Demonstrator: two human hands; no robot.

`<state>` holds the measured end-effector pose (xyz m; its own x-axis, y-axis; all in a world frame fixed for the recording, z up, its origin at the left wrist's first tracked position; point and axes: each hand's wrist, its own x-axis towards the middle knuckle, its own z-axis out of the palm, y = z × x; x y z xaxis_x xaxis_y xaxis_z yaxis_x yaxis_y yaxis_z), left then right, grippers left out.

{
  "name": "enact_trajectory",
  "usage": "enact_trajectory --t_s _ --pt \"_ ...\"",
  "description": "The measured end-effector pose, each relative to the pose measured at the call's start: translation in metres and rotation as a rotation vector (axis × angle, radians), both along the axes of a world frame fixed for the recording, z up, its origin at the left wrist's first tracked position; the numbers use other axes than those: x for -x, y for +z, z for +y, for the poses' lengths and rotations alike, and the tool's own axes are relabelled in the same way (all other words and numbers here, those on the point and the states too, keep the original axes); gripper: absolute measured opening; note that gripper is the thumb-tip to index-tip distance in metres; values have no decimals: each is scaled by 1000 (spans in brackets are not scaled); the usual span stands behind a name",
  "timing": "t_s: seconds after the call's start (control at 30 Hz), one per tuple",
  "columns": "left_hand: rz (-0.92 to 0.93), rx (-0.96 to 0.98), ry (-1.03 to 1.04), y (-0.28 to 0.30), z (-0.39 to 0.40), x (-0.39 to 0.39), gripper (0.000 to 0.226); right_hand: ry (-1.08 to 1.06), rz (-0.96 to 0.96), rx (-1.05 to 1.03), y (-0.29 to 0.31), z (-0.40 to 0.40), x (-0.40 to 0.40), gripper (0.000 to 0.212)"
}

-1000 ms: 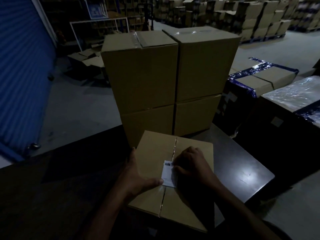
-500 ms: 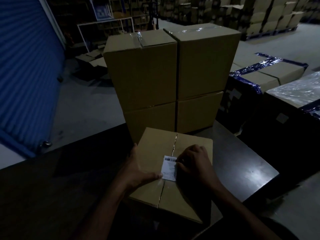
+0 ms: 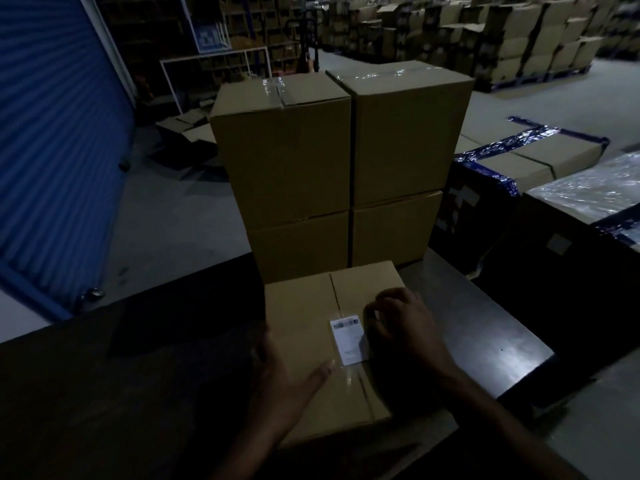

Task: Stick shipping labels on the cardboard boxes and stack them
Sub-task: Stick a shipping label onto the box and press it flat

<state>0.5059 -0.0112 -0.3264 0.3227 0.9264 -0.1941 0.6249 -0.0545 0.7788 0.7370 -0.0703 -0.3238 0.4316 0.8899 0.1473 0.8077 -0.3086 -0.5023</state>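
From the head camera, a cardboard box (image 3: pixel 329 341) lies flat on a dark table (image 3: pixel 485 334), near its far edge and toward the right end. A white shipping label (image 3: pixel 349 340) is stuck on the box top, just right of the centre seam.

The left hand (image 3: pixel 280 379) rests against the box's left side, thumb stretched across the top toward the label's lower corner, fingers relaxed and closed round nothing. The right hand (image 3: pixel 401 323) sits on the box top just right of the label, fingers curled under and touching the label's right edge; whether it pinches the label cannot be told in this dim light.

Beyond the table's far edge, just behind the box, stands a stack of sealed boxes (image 3: pixel 346 161), two wide and two high. To its right are cartons with blue tape (image 3: pixel 519 157).
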Motion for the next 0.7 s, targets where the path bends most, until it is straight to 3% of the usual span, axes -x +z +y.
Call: enact_trajectory --t_s 0.1,0.3,0.47,0.7 --pt "-13 1 28 0 -10 -3 120 -13 -1 -4 1 10 -15 20" --pt "28 -294 -21 6 27 -33 132 -89 -27 -89 -6 1 7 14" --pt "86 -316 -141 2 41 -48 131 -28 -66 -124 -12 1 3 35" --pt "89 -357 -121 -4 42 -46 132 36 -164 -24 -14 5 6 33"
